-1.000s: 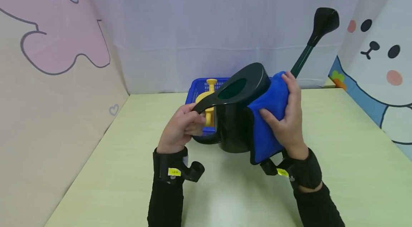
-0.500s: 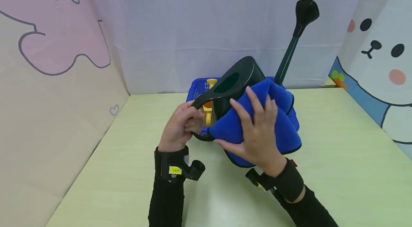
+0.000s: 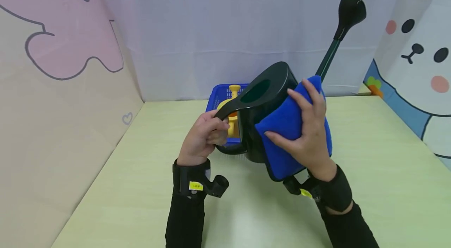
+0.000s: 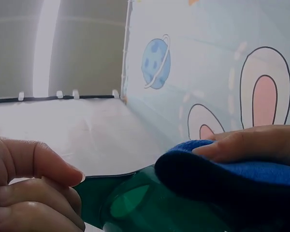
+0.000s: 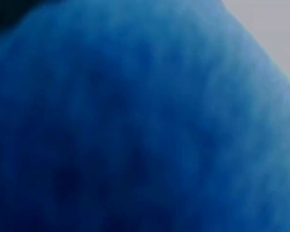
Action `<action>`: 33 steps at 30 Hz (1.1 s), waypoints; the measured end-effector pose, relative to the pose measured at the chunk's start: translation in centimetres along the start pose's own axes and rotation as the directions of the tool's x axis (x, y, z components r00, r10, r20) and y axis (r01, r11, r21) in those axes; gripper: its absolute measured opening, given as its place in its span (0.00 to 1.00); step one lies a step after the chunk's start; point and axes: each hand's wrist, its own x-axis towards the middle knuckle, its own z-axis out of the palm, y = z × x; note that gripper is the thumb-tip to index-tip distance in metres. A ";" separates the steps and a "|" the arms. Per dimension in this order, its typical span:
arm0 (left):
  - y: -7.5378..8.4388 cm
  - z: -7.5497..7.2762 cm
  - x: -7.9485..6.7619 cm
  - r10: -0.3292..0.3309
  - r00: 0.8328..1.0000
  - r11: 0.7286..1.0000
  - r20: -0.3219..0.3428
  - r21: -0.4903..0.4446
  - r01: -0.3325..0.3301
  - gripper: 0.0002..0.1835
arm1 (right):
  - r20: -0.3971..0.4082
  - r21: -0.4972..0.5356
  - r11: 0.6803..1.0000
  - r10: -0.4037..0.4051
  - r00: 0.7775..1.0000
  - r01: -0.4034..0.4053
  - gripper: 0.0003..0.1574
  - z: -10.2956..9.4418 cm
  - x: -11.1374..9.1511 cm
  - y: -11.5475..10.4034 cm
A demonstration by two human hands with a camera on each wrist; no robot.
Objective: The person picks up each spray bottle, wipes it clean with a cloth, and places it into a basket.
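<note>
A dark green watering can is held above the table, its opening turned toward me and its long spout pointing up to the right. My left hand grips its curved handle; in the left wrist view the curled fingers are beside the green plastic. With spread fingers, my right hand presses a blue cloth with black edging against the can's right side. That cloth fills almost the whole right wrist view, and the can's side behind it is hidden.
Behind the can, a blue plastic basket stands at the table's back edge with a yellow plastic item in it, partly hidden. A white curtain hangs behind the pale table. Cartoon-printed panels flank both sides.
Over the last second my right hand and the cloth have swept left across the can's front, then back right. The spout has swung left and back with it. My left hand keeps its grip.
</note>
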 end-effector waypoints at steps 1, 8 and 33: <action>0.0 0.1 0.0 -0.004 1.000 1.000 0.001 0.002 0.004 0.07 | 0.003 0.045 0.997 0.061 0.998 -0.061 0.53 -0.4 0.1 0.2; 0.1 0.8 0.0 -0.035 0.999 0.999 -0.014 -0.011 0.035 0.08 | -0.086 0.038 0.988 0.155 0.984 -0.152 0.54 -0.2 -0.2 0.2; -0.1 1.1 0.4 -0.044 0.999 0.999 -0.030 -0.011 0.043 0.10 | -0.155 -0.062 0.997 0.025 0.988 -0.035 0.53 0.7 -0.3 -0.2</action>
